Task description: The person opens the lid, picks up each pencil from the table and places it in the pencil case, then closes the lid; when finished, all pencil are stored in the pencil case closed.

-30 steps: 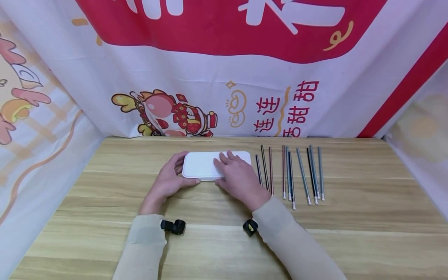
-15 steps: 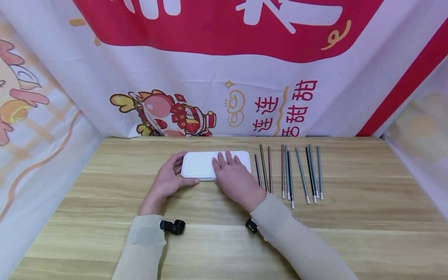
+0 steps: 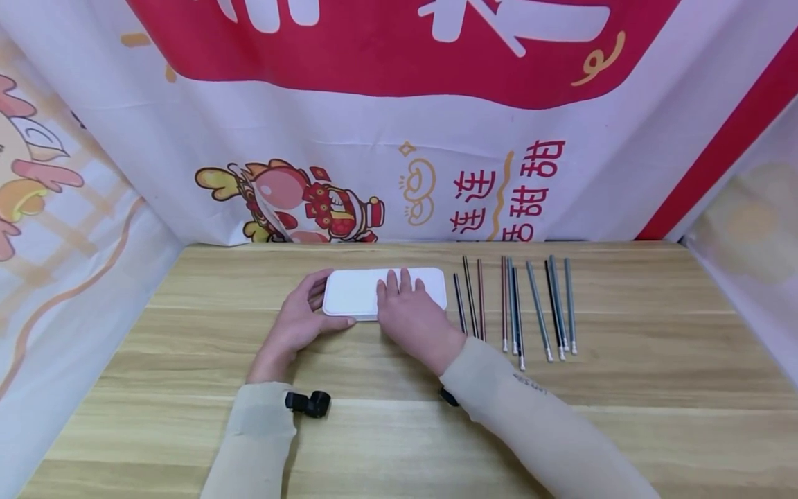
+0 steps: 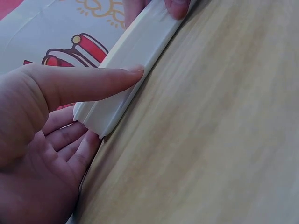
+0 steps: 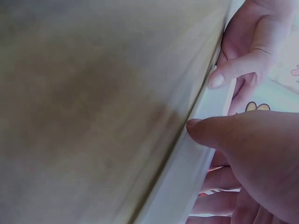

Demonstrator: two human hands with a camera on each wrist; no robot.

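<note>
A long white pencil case (image 3: 352,291) with rounded corners and a lid on top lies on the table near its back edge. My left hand (image 3: 299,319) holds its left end, with the thumb along the front side and the fingers behind. Over the right half of the lid lies my right hand (image 3: 411,315), fingers spread across the top. In the right wrist view its thumb (image 5: 205,130) presses the front wall of the case (image 5: 175,186). The left wrist view shows a seam along the side of the case (image 4: 133,44). The inside is hidden.
Several dark, grey-blue and reddish pencils (image 3: 539,308) lie right of the case, most with white eraser ends toward me. A printed cloth (image 3: 386,118) hangs right behind the wooden table (image 3: 386,443). More cloth stands at both sides.
My right hand has shifted slightly left on the lid, its fingers straighter and closer together, and its forearm has turned. The left hand and the case stay in place.
</note>
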